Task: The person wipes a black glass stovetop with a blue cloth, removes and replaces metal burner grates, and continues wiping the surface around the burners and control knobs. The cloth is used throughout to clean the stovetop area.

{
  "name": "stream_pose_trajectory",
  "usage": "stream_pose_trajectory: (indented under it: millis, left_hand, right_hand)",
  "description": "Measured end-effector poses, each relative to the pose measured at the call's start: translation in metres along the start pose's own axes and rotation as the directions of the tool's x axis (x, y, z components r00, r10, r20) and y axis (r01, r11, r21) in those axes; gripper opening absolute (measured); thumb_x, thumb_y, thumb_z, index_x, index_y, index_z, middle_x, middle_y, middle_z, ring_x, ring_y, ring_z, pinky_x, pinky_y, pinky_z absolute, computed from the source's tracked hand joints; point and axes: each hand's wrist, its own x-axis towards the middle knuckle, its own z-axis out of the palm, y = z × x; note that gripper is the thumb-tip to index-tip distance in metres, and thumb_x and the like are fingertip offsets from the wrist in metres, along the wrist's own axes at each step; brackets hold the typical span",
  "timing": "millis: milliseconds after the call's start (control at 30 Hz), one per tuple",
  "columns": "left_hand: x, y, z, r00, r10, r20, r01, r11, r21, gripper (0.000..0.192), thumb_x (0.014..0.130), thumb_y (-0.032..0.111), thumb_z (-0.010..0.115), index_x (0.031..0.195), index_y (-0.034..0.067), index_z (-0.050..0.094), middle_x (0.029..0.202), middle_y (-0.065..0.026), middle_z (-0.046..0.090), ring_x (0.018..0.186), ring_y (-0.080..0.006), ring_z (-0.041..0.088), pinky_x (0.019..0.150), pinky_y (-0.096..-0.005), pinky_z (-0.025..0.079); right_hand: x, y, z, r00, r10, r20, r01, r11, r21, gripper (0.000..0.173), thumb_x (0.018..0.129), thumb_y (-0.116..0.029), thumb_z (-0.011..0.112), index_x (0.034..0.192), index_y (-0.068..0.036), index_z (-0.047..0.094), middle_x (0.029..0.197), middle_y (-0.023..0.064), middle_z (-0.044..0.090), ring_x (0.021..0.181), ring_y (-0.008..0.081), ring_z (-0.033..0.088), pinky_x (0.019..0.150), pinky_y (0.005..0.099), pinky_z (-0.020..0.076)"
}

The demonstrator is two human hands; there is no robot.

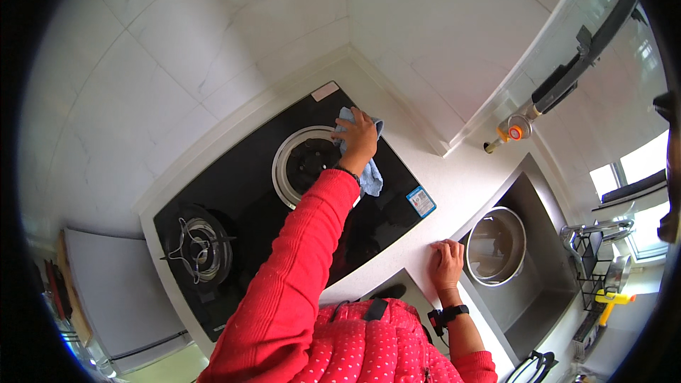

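Note:
My left hand [357, 138] presses a light blue cloth [371, 178] onto the black glass gas hob [378, 223]. The cloth lies at the right rim of a round steel burner ring [281, 170], and part of it hangs towards me. My left forearm hides the near side of that ring. On the pale countertop [420, 244] between the hob and the sink rests my right hand [448, 266], holding nothing, fingers somewhat bent.
In the grey sink [542, 276] sits a round metal pot [524, 242] with murky liquid. At the hob's left, a wire trivet [183, 244] lies over another burner [205, 250]. A gas valve [518, 127] protrudes beyond the counter corner. A black wire rack [589, 276] stands beyond the sink.

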Motion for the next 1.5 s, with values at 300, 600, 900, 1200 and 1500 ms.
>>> stream_pose_trajectory:
  millis: [300,600,900,1200,1500]
  left_hand:
    - [-0.058,0.02,0.006,0.975,0.208,-0.076,-0.207,0.978,0.025,0.046,0.096,0.019,0.049,0.138,0.003,0.046,0.15,-0.0151,0.035,0.126,-0.0568,0.041,0.087,-0.0779,0.04]
    - [-0.137,0.031,0.001,0.924,0.381,-0.032,-0.381,0.924,0.008,0.048,0.097,0.02,0.047,0.143,0.004,0.043,0.155,-0.0144,0.032,0.133,-0.0545,0.034,0.099,-0.0773,0.032]
    - [-0.224,0.023,-0.007,0.84,0.542,-0.013,-0.541,0.84,0.037,0.052,0.093,0.014,0.05,0.143,0.005,0.04,0.155,-0.0164,0.028,0.131,-0.0536,0.036,0.1,-0.0731,0.035]
    - [-0.25,0.013,-0.005,0.748,0.663,0.036,-0.663,0.749,-0.004,0.053,0.093,0.017,0.052,0.143,0.003,0.041,0.155,-0.0186,0.025,0.133,-0.0564,0.032,0.099,-0.0765,0.032]
    - [-0.182,0.032,0.003,0.73,0.683,0.02,-0.683,0.73,-0.024,0.052,0.094,0.018,0.053,0.142,0.002,0.04,0.153,-0.0184,0.03,0.132,-0.0567,0.034,0.096,-0.077,0.033]
  right_hand:
    - [-0.002,0.003,-0.001,0.999,-0.016,-0.028,0.016,1.0,0.015,0.017,0.076,-0.001,0.062,0.091,-0.01,0.064,0.098,0.0099,0.06,0.094,0.0315,0.056,0.083,0.0404,0.0482]
    - [-0.005,0.006,-0.001,0.998,-0.026,-0.057,0.027,0.999,0.022,0.018,0.075,0.0,0.061,0.089,-0.01,0.062,0.098,0.0089,0.059,0.095,0.0306,0.055,0.084,0.0398,0.0483]
    - [-0.011,0.01,0.002,0.998,-0.037,-0.058,0.039,0.999,0.025,0.018,0.075,-0.002,0.062,0.091,-0.01,0.064,0.1,0.0085,0.059,0.098,0.0303,0.054,0.089,0.0395,0.0474]
    - [-0.011,0.008,0.001,0.998,-0.028,-0.055,0.028,1.0,0.006,0.016,0.076,-0.003,0.063,0.091,-0.009,0.064,0.099,0.0092,0.059,0.097,0.0311,0.054,0.086,0.0406,0.0468]
    - [-0.009,0.007,0.003,0.998,-0.033,-0.056,0.034,0.999,0.02,0.015,0.078,-0.003,0.062,0.092,-0.01,0.064,0.098,0.0097,0.059,0.095,0.032,0.054,0.085,0.0417,0.0467]
